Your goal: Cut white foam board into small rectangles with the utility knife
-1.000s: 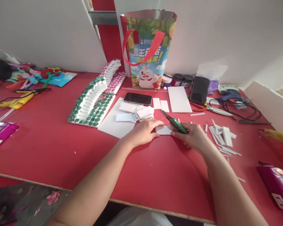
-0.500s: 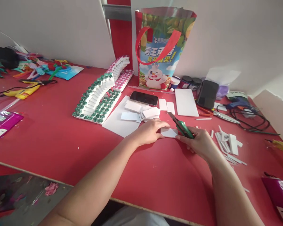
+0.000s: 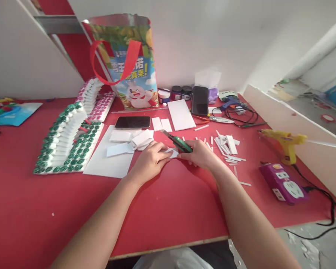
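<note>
A small white foam piece (image 3: 173,152) lies on the red table between my hands. My left hand (image 3: 152,158) has its fingers over the left part of this piece, holding it. In my right hand (image 3: 200,153) is a green utility knife (image 3: 182,144), its blade pointing up and left above the piece; fingertips of that hand touch the piece's right edge. Cut white pieces (image 3: 141,138) are piled on a larger white sheet (image 3: 106,164) left of my hands. White strips (image 3: 226,145) lie scattered to the right.
Behind stand a printed bag (image 3: 134,71), a dark phone (image 3: 133,122), a white board (image 3: 180,114) and scissors (image 3: 221,119). Green-trimmed white arches (image 3: 64,138) stand left. A yellow glue gun (image 3: 287,142) and purple power strip (image 3: 282,185) are right.
The view has swung to the right, bringing the glue gun and power strip further in. My left hand's fingers now cover more of the small white piece. The knife stays in my right hand.
</note>
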A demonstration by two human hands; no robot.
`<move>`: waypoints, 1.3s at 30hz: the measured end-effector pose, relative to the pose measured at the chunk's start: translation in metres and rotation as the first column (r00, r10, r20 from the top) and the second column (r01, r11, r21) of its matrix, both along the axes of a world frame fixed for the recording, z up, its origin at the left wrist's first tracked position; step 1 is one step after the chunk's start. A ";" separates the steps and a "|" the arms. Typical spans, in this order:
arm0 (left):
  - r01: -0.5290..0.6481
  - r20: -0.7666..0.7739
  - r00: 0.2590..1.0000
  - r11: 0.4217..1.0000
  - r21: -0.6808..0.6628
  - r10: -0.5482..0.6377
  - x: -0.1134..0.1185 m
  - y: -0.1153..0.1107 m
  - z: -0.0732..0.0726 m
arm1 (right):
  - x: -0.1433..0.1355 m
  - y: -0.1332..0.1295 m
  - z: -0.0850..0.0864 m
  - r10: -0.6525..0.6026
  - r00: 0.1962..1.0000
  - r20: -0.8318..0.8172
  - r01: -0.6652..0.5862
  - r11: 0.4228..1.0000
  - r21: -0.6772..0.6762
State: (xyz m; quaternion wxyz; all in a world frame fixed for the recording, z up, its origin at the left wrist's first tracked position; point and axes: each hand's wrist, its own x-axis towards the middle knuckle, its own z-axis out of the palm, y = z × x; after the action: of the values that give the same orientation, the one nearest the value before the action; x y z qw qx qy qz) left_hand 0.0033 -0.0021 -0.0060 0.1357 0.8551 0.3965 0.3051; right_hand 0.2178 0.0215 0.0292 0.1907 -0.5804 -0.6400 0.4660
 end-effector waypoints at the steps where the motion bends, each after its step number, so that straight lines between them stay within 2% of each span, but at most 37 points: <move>1: -0.002 0.011 1.000 1.000 0.022 0.002 0.000 0.000 -0.002 | 0.002 0.001 0.000 -0.048 0.998 -0.047 0.046 0.998 -0.035; 4: -0.002 0.017 1.000 0.998 0.060 0.001 0.002 -0.001 -0.005 | 0.008 0.004 0.002 -0.243 0.954 -0.174 0.229 0.969 -0.097; 6: -0.013 0.021 1.000 0.997 0.073 0.012 0.003 -0.002 -0.006 | 0.011 0.005 0.002 -0.288 0.933 -0.217 0.263 0.955 -0.137; 9: -0.054 0.033 0.998 0.994 0.094 0.051 0.007 -0.003 -0.007 | 0.010 0.005 0.000 -0.263 0.936 -0.233 0.229 0.959 -0.164; 16: -0.060 0.012 0.998 0.994 0.086 0.059 0.011 -0.004 -0.006 | 0.008 0.004 -0.007 -0.190 0.964 -0.184 0.182 0.981 -0.059; 27: -0.032 0.002 0.999 0.998 0.046 0.032 0.009 -0.003 -0.003 | 0.005 0.001 0.000 -0.203 0.944 -0.260 0.176 0.977 -0.122; 31: -0.040 0.017 0.999 0.997 0.072 0.038 0.009 -0.002 -0.006 | 0.003 0.002 -0.004 -0.191 0.959 -0.208 0.172 0.979 -0.110; 34: -0.060 0.037 0.998 0.996 0.072 0.058 0.010 -0.003 -0.007 | 0.004 0.002 -0.006 -0.165 0.978 -0.125 0.164 0.986 -0.025; 36: -0.073 0.050 0.996 0.995 0.060 0.070 0.012 -0.004 -0.007 | 0.006 0.000 0.001 -0.159 0.986 -0.059 0.161 0.986 0.032; 39: -0.091 0.057 0.995 0.994 0.058 0.087 0.014 -0.005 -0.006 | 0.009 -0.009 0.024 -0.127 0.990 0.060 0.126 0.992 0.025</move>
State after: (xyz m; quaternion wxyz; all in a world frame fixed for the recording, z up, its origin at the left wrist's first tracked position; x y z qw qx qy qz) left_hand 0.0169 -0.0072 -0.0120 0.1069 0.8317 0.4210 0.3457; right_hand 0.2266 0.0123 0.0535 0.2063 -0.6320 -0.6122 0.4280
